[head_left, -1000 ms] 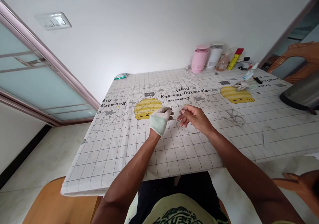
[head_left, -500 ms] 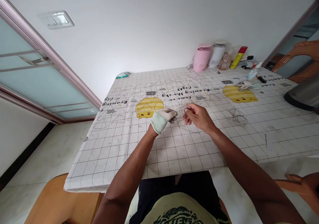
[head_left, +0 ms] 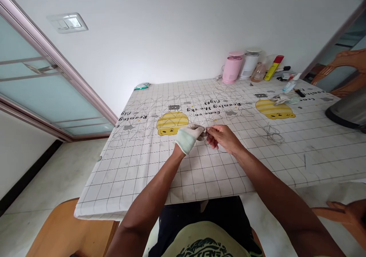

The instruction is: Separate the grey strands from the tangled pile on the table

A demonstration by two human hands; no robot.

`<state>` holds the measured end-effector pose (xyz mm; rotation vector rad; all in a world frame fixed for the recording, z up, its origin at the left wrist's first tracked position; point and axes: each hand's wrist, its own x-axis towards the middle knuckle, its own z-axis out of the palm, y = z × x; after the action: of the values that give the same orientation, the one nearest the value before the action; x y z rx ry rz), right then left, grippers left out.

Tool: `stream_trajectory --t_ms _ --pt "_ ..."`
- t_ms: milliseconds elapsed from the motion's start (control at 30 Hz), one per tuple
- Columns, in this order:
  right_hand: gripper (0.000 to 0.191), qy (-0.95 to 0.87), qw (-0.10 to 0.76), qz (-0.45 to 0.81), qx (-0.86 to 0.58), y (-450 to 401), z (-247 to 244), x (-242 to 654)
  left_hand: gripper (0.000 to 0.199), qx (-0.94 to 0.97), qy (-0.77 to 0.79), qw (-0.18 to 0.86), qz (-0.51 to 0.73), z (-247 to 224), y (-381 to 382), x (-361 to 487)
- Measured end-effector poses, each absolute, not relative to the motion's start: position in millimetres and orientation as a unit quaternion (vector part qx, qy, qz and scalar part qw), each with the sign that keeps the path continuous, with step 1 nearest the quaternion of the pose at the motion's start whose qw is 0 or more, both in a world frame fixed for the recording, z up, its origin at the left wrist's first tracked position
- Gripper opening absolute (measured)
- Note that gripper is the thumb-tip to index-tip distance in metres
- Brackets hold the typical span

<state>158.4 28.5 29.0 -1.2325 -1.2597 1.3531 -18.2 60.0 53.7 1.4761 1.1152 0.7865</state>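
Note:
My left hand (head_left: 190, 135), in a pale green and white glove, is closed in a pinch over the table. My right hand (head_left: 221, 138), without a glove, pinches right beside it, the fingertips of both almost touching. Between them is a thin wire, only faintly visible; its ends are hidden in the fingers. To the right of my hands lies a loose tangle of thin wires (head_left: 273, 134). Bent wire pieces (head_left: 116, 139) are spread over the left and back of the table.
A checked tablecloth (head_left: 137, 173) with yellow cartoon prints covers the table. At the back right stand a pink device (head_left: 232, 68), a white one (head_left: 248, 65) and bottles. A crumpled glove (head_left: 284, 98) and a metal kettle (head_left: 347, 110) are at right. A chair (head_left: 60, 230) stands at left.
My right hand has moved left and slightly down, closing the gap to my left hand. My left hand has shifted slightly right.

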Motion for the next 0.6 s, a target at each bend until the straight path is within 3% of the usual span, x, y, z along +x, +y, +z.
stream_trajectory --t_ms 233,600 --pt "0.033 -0.422 0.459 0.612 -0.487 28.9 22.8 157.4 0.02 0.682 0.58 0.349 0.275 51.1 57.2 -18.8" --pt "0.026 -0.287 0.549 0.621 -0.48 27.8 4.2 140.7 0.015 0.667 0.566 0.417 0.246 42.9 52.9 -23.9"
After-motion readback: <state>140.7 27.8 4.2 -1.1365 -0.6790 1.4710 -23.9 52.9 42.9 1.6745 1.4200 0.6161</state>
